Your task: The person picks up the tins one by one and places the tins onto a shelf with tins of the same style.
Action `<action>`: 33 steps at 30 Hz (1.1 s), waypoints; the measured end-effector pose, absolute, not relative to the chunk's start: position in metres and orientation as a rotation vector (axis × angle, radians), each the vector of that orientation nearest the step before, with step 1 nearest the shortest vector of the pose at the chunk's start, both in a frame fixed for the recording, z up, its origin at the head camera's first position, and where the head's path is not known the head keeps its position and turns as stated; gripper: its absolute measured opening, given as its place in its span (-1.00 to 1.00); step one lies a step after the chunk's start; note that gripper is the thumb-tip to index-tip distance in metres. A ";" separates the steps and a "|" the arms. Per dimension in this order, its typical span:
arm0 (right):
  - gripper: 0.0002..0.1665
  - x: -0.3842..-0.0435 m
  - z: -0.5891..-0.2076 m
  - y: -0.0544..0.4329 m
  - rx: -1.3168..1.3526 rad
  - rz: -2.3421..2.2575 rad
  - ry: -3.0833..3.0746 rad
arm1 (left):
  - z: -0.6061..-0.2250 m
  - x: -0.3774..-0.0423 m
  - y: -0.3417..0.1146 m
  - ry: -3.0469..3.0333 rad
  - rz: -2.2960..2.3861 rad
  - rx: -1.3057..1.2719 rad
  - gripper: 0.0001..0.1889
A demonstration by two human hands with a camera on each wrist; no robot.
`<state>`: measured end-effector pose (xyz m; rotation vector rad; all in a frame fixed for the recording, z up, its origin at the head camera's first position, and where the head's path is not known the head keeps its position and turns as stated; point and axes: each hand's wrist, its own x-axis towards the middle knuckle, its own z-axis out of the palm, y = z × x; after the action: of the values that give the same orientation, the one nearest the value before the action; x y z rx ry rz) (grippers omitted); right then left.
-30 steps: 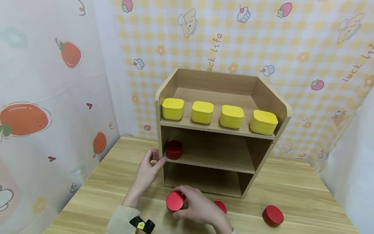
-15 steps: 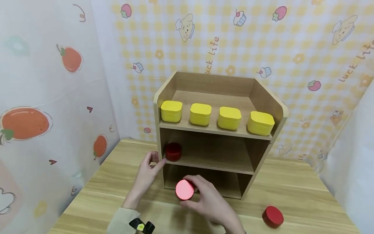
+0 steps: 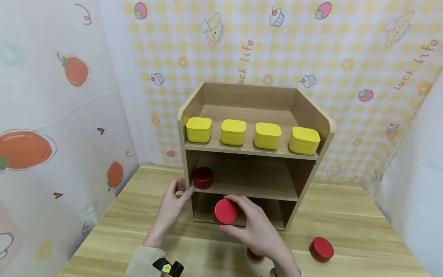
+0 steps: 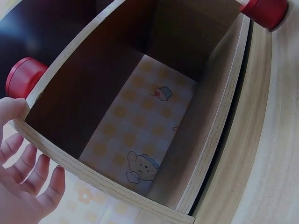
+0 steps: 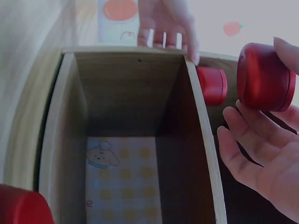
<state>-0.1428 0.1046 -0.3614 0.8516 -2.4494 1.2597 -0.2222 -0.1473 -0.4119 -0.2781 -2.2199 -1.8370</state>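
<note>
Below "luck life" lettering (image 3: 428, 50), the right hand (image 3: 255, 226) pinches a red container (image 3: 226, 211), the left hand (image 3: 174, 202) a shelf (image 3: 250, 179).

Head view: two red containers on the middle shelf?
No, the middle shelf bears one red container, at its left end; the right hand holds another container in front.

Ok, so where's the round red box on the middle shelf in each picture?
Head: round red box at the left end of the middle shelf.
Left wrist: far left, just above the left hand.
Right wrist: upper right, just left of the held red box.
Match by the left hand, beside your box in every view.
</note>
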 end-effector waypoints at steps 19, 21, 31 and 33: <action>-0.28 -0.196 -0.334 0.118 0.720 1.150 -2.502 | -0.413 -0.227 -0.145 -2.215 -1.880 -0.289 -0.66; -0.27 -0.201 -0.334 0.118 0.709 1.133 -2.512 | -0.413 -0.228 -0.145 -2.214 -1.875 -0.283 -0.67; -0.23 -0.221 -0.336 0.112 0.650 1.058 -2.590 | -0.415 -0.231 -0.146 -2.245 -1.869 -0.321 -0.65; -0.23 -0.224 -0.336 0.109 0.666 1.052 -2.603 | -0.417 -0.232 -0.148 -2.255 -1.867 -0.309 -0.64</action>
<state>-0.2238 0.1090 -0.3363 0.6664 -2.6034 1.0515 -0.2317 -0.1481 -0.4167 -0.3094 -2.2546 -1.8672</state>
